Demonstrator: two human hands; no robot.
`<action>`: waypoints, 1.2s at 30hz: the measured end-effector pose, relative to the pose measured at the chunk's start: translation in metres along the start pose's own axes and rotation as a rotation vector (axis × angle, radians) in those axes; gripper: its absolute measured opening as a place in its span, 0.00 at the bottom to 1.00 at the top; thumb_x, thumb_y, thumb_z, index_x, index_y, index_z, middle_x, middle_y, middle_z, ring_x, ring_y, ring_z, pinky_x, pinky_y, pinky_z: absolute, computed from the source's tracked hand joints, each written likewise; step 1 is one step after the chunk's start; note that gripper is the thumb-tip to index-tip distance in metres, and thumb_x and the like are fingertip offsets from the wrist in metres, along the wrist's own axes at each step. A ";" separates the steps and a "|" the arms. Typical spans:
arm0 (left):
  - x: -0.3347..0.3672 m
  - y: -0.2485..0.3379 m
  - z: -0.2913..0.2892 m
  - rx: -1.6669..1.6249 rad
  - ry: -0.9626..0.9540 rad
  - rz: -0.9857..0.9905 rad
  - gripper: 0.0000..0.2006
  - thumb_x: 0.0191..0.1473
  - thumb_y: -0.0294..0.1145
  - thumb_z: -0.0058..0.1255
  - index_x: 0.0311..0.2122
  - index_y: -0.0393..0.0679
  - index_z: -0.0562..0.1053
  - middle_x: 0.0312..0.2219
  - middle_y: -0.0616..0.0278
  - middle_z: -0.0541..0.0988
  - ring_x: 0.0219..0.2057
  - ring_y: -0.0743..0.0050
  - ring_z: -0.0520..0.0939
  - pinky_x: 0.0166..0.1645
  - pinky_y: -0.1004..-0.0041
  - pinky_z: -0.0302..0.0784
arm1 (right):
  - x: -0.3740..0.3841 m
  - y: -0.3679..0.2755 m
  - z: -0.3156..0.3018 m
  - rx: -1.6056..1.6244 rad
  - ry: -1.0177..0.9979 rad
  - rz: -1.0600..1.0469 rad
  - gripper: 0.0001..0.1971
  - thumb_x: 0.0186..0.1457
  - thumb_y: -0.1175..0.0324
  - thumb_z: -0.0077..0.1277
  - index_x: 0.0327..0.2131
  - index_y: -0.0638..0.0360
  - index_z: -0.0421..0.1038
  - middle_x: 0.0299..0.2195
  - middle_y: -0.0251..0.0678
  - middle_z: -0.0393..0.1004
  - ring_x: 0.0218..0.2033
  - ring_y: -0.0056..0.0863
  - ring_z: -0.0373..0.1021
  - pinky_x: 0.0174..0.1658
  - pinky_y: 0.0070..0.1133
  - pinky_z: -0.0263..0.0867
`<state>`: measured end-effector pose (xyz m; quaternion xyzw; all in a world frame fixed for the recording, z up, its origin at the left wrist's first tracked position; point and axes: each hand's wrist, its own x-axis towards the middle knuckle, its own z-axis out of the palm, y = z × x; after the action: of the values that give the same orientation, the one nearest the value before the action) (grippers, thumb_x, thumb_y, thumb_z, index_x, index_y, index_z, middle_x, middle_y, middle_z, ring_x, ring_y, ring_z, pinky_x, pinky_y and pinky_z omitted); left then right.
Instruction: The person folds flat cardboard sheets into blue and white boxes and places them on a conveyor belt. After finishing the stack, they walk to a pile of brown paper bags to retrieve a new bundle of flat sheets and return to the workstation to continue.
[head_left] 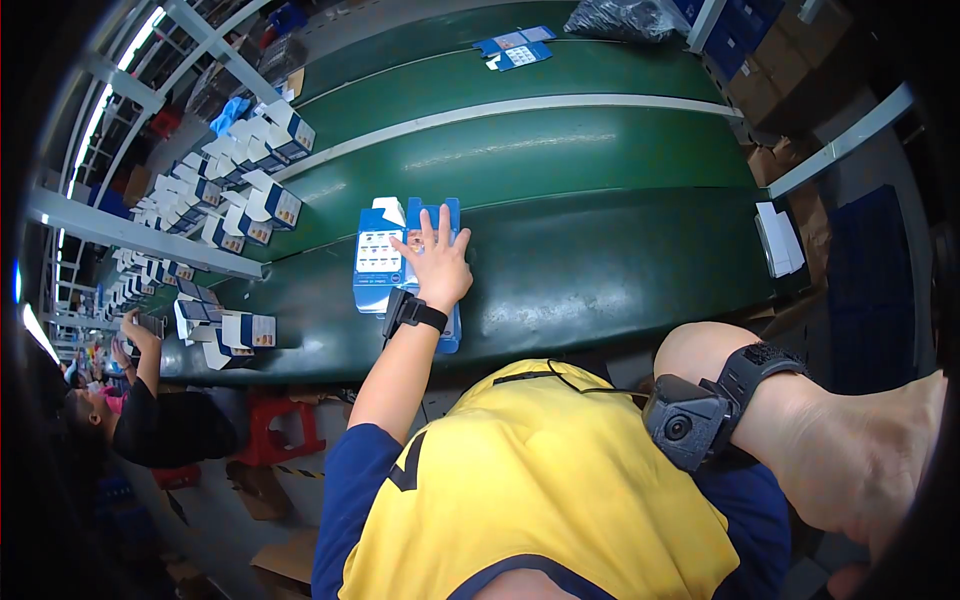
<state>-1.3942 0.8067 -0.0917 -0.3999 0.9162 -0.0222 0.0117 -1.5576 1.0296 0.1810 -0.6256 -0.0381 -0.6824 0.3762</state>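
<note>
A flattened blue-and-white carton [378,280] lies on the green work surface in front of me. My left hand [438,262] rests on its right part with the fingers spread, pressing flat rather than gripping. White flaps stick up at the carton's far edge. My right hand [855,455] is raised close at the lower right, away from the work surface. Its back and wrist fill that corner, while the fingers are mostly hidden at the picture's dark rim, so I cannot see whether it holds anything.
Opened blue-and-white boxes [248,330] stand in groups along the left of the green belt [600,150]. Another flattened carton [515,48] lies at the far side. White sheets [780,240] sit at the right end. A co-worker [165,420] is at the left near a red stool [280,430].
</note>
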 end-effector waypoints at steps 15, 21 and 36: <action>0.001 -0.025 0.002 0.061 0.007 -0.144 0.25 0.37 0.28 0.52 0.47 0.59 0.70 0.61 0.62 0.46 0.62 0.52 0.42 0.50 0.25 0.32 | -0.021 -0.052 -0.051 0.022 0.023 -0.001 0.11 0.51 0.70 0.47 0.16 0.56 0.67 0.13 0.29 0.68 0.16 0.18 0.65 0.39 0.24 0.64; -0.002 -0.011 0.006 0.075 0.001 -0.152 0.33 0.41 0.37 0.55 0.55 0.62 0.59 0.61 0.59 0.46 0.62 0.49 0.44 0.51 0.27 0.33 | -0.032 -0.063 -0.068 0.018 0.029 -0.001 0.11 0.50 0.71 0.47 0.16 0.56 0.67 0.14 0.29 0.68 0.16 0.18 0.65 0.38 0.24 0.65; -0.020 -0.074 -0.030 -0.305 0.085 -0.879 0.56 0.32 0.52 0.64 0.61 0.60 0.38 0.52 0.42 0.59 0.55 0.45 0.59 0.52 0.37 0.47 | -0.069 -0.099 -0.094 0.001 0.096 0.022 0.10 0.49 0.74 0.47 0.16 0.57 0.66 0.15 0.30 0.69 0.18 0.19 0.66 0.36 0.24 0.65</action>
<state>-1.3278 0.7722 -0.0578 -0.7459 0.6525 0.0937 -0.0952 -1.6953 1.0831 0.1415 -0.5925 -0.0136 -0.7073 0.3854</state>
